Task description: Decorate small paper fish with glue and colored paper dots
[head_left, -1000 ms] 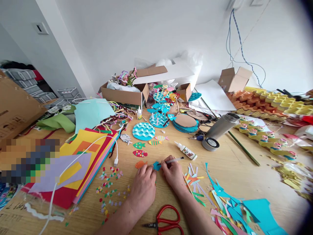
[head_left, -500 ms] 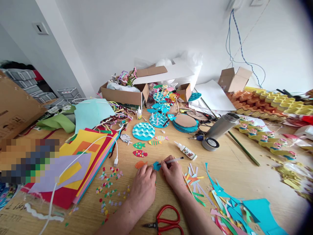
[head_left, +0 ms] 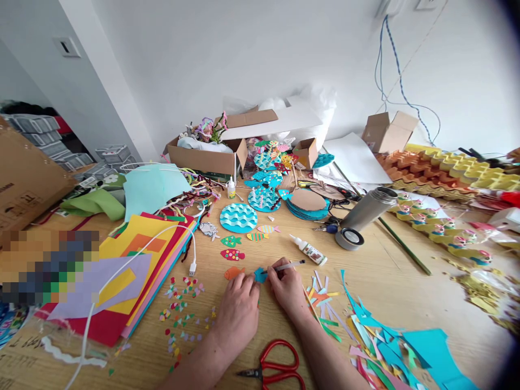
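Observation:
My right hand (head_left: 286, 287) is closed around a slim pen (head_left: 293, 265), its tip at a small blue paper fish (head_left: 260, 274) on the table. My left hand (head_left: 239, 306) rests on the table with its fingers together, holding the blue fish at its left edge; part of the fish is hidden by the fingers. Just beyond the left fingertips lies an orange paper fish (head_left: 232, 272). Farther out are a red dotted fish (head_left: 232, 254), a green fish (head_left: 231, 241) and striped fish (head_left: 258, 236). Between my forearms sit red-handled scissors (head_left: 280, 364).
A glue bottle (head_left: 311, 250) lies beyond my right hand, near an open steel flask (head_left: 369, 208) and its lid (head_left: 350, 238). Paper scraps (head_left: 382, 336) spread at right. Coloured sheets (head_left: 122, 271) and a white cable (head_left: 192, 268) lie left, beside confetti (head_left: 182, 309).
Almost nothing differs. Both hands stay in place, with the pen tip still at the blue paper fish.

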Available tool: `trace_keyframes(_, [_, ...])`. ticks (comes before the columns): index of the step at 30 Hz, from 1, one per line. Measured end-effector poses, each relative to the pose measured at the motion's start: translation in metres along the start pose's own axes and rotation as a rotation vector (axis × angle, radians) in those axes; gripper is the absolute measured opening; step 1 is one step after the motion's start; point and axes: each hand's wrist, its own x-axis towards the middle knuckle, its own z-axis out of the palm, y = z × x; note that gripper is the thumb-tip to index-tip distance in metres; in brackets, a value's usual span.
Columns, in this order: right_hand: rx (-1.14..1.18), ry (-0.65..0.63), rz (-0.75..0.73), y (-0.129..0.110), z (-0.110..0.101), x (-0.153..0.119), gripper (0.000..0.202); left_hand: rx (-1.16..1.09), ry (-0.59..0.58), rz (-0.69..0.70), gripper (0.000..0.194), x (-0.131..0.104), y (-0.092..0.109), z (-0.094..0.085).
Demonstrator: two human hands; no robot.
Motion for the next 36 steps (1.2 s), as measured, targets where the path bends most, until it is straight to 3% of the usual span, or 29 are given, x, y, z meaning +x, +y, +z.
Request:
trace_keyframes(12, [-0.009, 0.065, 0.003, 0.0023, -0.0005, -0.002, 0.02, 0.011, 0.031, 0.01, 0.041, -0.0001, -0.0012, 0.0024])
trace_keyframes(18, [-0.041, 0.037, -0.054, 0.0004, -0.0004, -0.0021, 0.019, -0.002, 0.048, 0.015, 0.041, -0.0008, -0.0025, 0.0048])
trace_keyframes(36, [-0.055, 0.005, -0.017, -0.0026, -0.0019, -0.0018, 0.018, 0.007, 0.045, 0.017, 0.043, -0.0007, -0.0024, 0.005])
